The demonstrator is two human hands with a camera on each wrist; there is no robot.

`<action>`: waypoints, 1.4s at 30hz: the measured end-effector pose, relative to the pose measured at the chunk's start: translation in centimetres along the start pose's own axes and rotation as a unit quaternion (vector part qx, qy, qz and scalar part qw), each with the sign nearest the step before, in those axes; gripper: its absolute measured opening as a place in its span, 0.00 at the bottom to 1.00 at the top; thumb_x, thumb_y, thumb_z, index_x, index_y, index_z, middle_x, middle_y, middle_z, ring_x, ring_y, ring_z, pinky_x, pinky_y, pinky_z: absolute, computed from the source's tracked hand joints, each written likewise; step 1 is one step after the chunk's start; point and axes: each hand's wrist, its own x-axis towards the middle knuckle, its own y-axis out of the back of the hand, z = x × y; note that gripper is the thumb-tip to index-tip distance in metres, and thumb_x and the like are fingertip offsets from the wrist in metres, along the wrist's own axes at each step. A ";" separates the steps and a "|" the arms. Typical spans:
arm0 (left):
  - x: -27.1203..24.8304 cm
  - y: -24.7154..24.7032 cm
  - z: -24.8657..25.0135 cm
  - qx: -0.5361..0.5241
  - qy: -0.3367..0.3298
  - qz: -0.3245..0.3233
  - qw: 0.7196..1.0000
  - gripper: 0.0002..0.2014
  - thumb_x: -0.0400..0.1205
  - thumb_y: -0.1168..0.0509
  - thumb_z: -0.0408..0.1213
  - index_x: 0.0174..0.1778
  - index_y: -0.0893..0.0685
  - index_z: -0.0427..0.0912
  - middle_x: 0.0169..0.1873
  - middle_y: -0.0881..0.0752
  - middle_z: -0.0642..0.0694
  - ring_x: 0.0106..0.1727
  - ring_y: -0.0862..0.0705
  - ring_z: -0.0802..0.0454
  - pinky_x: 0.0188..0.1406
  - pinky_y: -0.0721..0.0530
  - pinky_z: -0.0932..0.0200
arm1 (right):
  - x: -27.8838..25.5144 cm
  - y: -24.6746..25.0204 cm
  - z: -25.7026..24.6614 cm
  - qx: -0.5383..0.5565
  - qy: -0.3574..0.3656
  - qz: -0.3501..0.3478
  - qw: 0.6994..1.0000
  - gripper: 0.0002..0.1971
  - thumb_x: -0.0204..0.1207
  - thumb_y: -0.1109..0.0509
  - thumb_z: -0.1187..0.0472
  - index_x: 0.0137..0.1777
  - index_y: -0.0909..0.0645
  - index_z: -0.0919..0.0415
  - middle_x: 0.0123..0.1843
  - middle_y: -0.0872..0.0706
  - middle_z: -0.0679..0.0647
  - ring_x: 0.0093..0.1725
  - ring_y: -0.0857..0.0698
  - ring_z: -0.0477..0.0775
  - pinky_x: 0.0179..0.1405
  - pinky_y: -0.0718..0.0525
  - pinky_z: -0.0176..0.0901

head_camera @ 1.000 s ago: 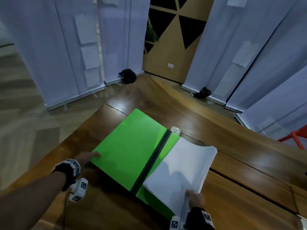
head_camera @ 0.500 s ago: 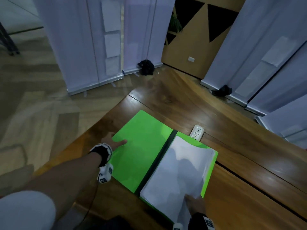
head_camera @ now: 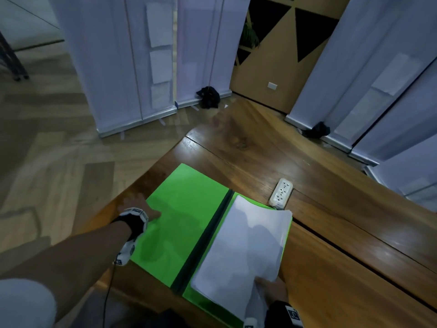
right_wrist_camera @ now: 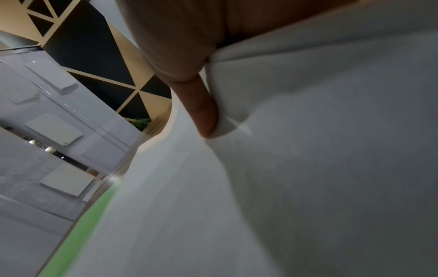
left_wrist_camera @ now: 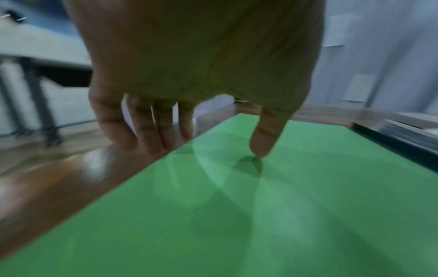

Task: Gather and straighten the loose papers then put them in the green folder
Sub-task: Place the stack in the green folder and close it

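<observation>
The green folder (head_camera: 186, 221) lies open on the wooden table (head_camera: 331, 268), its black spine (head_camera: 205, 240) running diagonally. A stack of white papers (head_camera: 246, 252) rests on the right flap, with green showing along its far and right edges. My left hand (head_camera: 139, 207) is at the left flap's outer edge. Its thumb (left_wrist_camera: 260, 148) presses on top of the green folder (left_wrist_camera: 260, 215) and its fingers (left_wrist_camera: 154, 136) dip at the edge, pinching it. My right hand (head_camera: 272, 290) grips the papers' near right corner. A finger (right_wrist_camera: 201, 112) holds the papers (right_wrist_camera: 308, 168) there, where they curl.
A white power strip (head_camera: 281, 192) lies on the table just beyond the folder's far right corner. The table's left edge (head_camera: 118, 216) runs close beside my left hand, with floor below. White banner stands (head_camera: 113, 67) and dark bundles (head_camera: 208, 97) stand on the floor beyond.
The papers have dropped from a raised, overhanging tilt to lie flat on the right flap. My left hand slid from the folder's near left corner onto the flap's outer edge.
</observation>
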 end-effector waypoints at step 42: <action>-6.8 -10.2 11.5 -0.095 -0.209 0.003 0.973 0.15 0.74 0.30 0.40 0.55 0.19 0.41 0.40 0.18 0.47 0.48 0.13 0.42 0.48 0.13 0.50 | -2.4 -0.7 -0.8 -0.118 0.023 0.145 0.982 0.16 0.76 0.28 0.58 0.62 0.13 0.60 0.61 0.12 0.61 0.52 0.16 0.62 0.60 0.19 0.48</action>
